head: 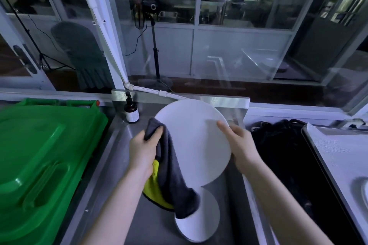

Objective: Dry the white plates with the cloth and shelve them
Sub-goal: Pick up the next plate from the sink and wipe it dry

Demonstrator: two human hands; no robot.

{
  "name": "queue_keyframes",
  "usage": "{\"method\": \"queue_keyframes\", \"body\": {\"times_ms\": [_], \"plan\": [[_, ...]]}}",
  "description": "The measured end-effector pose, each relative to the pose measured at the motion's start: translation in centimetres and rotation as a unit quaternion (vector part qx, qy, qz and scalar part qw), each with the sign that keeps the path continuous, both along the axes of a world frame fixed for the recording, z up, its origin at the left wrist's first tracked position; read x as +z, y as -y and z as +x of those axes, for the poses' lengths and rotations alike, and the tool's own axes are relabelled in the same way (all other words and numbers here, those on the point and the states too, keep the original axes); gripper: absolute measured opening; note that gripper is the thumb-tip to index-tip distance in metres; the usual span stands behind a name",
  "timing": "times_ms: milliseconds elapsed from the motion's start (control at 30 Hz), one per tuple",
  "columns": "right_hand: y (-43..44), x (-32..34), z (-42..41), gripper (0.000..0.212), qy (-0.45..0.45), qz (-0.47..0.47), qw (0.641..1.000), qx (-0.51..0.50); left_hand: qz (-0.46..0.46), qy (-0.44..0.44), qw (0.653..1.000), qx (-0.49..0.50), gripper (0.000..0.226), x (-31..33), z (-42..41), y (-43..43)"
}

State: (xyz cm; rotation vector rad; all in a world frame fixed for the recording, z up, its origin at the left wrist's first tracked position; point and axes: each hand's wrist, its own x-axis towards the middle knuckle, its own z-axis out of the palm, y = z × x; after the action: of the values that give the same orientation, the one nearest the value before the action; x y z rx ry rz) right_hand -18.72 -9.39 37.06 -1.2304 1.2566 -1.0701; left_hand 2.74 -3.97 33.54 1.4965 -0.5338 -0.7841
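The left hand clutches a bunched grey-and-yellow cloth against the left rim of a large round white plate, which the right hand pinches at its right rim, above a steel sink. Sweeping the cloth over both faces while the right hand turns the rim should dry it evenly.

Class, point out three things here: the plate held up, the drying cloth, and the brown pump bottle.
held plate [195, 137]: head view, middle of its white face.
cloth [169, 165]: head view, grey fold hanging beside the plate.
brown pump bottle [132, 116]: head view, its white label.
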Motion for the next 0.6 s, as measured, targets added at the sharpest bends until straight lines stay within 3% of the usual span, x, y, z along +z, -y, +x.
{"method": "queue_keyframes", "body": {"times_ms": [67,133,200,267,367,467,533,600], "plan": [[1.0,2.2,-0.9,0.038,-0.030,-0.057,0.995,0.079,-0.014,0.096,0.992,-0.082,0.022,1.4,0.3,0.1],[1.4,3.8,-0.6,0.021,-0.143,-0.102,0.965,0.195,-0.021,0.197,0.964,-0.176,0.025,2.7,0.2,0.7],[1.2,4.2,0.5,0.030,-0.279,-0.143,0.910,0.272,-0.033,0.262,0.932,-0.250,0.032,3.3,-0.3,1.1],[1.0,3.7,1.2,0.039,-0.320,-0.190,0.889,0.266,-0.043,0.263,0.925,-0.272,0.032,3.2,-0.4,1.2],[1.2,2.7,0.6,0.045,-0.241,-0.175,0.932,0.205,-0.023,0.173,0.961,-0.216,0.020,2.1,0.1,0.5],[0.7,1.1,0.9,0.048,-0.074,-0.085,0.993,0.041,0.001,0.006,1.000,-0.009,0.028,-0.5,-0.7,-0.3],[-0.3,-0.4,2.1,0.048,0.004,-0.021,0.998,-0.054,0.005,-0.088,0.993,0.082,0.033,-1.7,-1.7,-0.6],[-0.7,-1.7,2.4,0.047,0.008,0.020,0.998,-0.056,0.017,-0.098,0.991,0.088,0.033,-2.3,-1.8,-0.8]]}}
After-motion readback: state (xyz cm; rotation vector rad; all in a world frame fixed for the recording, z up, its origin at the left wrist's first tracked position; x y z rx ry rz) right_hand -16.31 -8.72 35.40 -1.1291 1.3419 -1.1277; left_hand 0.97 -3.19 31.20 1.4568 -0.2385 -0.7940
